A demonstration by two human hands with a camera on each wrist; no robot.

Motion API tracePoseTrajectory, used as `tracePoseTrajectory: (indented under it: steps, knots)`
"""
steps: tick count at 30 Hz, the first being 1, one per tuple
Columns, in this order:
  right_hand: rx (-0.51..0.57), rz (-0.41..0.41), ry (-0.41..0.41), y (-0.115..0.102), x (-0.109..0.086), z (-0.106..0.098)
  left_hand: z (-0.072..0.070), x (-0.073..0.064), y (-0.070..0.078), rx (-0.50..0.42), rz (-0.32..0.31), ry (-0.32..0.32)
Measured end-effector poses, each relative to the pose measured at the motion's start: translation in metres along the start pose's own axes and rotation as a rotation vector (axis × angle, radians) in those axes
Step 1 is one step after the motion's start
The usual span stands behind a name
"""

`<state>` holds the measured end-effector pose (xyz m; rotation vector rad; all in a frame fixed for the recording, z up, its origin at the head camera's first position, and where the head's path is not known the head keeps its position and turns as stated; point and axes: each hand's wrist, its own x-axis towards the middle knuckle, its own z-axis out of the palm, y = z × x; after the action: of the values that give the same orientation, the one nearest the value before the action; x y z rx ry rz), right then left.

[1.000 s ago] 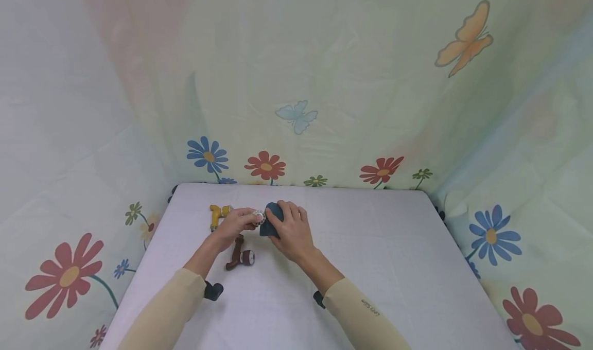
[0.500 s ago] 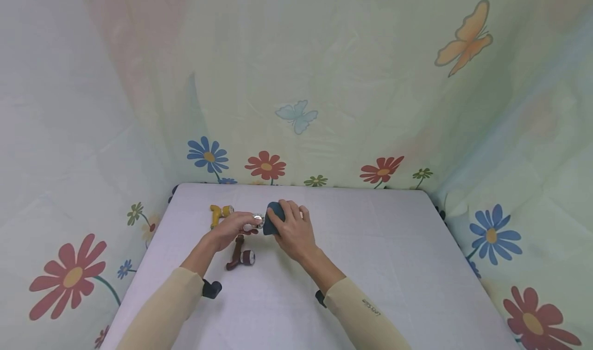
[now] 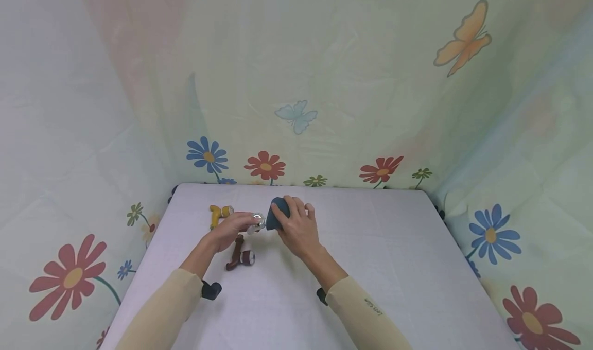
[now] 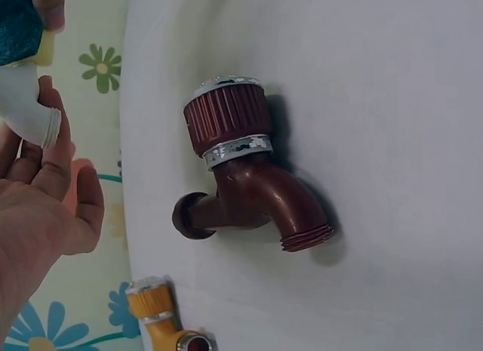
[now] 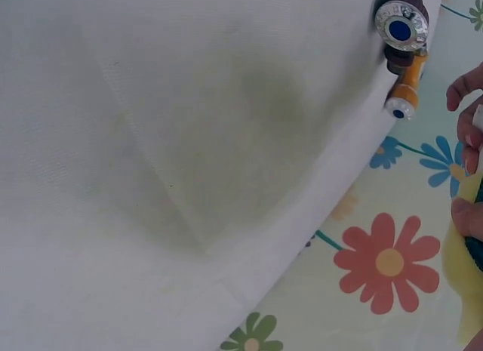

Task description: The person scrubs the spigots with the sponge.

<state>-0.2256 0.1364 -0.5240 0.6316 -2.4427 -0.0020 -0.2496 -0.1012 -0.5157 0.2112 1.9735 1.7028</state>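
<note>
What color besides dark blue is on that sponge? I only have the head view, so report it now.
Observer: Yellow. Both wrist views show a yellow layer on the sponge, behind the dark blue-green one you see.
Operator: Good. Now describe the outlet of the thing in the left hand.
Observer: It's a white tap; the left wrist view shows its spout curving round to an end with ridges like a screw thread.

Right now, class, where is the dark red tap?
In the head view, the dark red tap lies left of centre on the table, below-right of the yellow tap.
</note>
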Motion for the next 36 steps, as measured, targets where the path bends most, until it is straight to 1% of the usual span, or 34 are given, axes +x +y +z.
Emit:
tracePoseTrajectory:
  steps: [4, 8, 16, 20, 22, 25, 30, 34, 36]
  knots:
    - [0.028, 0.023, 0.018, 0.0019, 0.0014, 0.0008, -0.0002, -0.0017, 0.0026, -0.039, -0.003, 0.0]
    - [0.052, 0.04, 0.016, 0.0035, 0.0017, 0.0007, -0.0001, -0.0024, 0.004, -0.066, -0.009, 0.003]
    - [0.092, 0.072, -0.017, 0.0034, 0.0011, -0.0026, -0.0004, -0.001, 0.0027, -0.06, 0.001, 0.0]
    - [0.119, 0.098, -0.044, 0.0027, 0.0021, -0.004, -0.0005, -0.0001, 0.0015, -0.064, 0.017, 0.006]
    - [0.136, 0.111, -0.05, 0.0024, 0.0024, -0.0039, -0.0012, 0.0, 0.001, -0.063, 0.037, 0.005]
    - [0.164, 0.127, -0.044, 0.0025, 0.0028, -0.0031, -0.002, -0.0009, 0.0003, -0.103, 0.053, 0.014]
    - [0.24, 0.139, -0.022, 0.0035, 0.0016, -0.0023, -0.0024, -0.001, -0.0012, -0.2, 0.071, 0.034]
    - [0.271, 0.148, 0.0, 0.0038, 0.0012, -0.0014, -0.0026, -0.0013, -0.0007, -0.237, 0.095, 0.027]
    - [0.276, 0.148, 0.021, 0.0038, 0.0013, -0.001, -0.0025, -0.0012, -0.0004, -0.253, 0.097, 0.03]
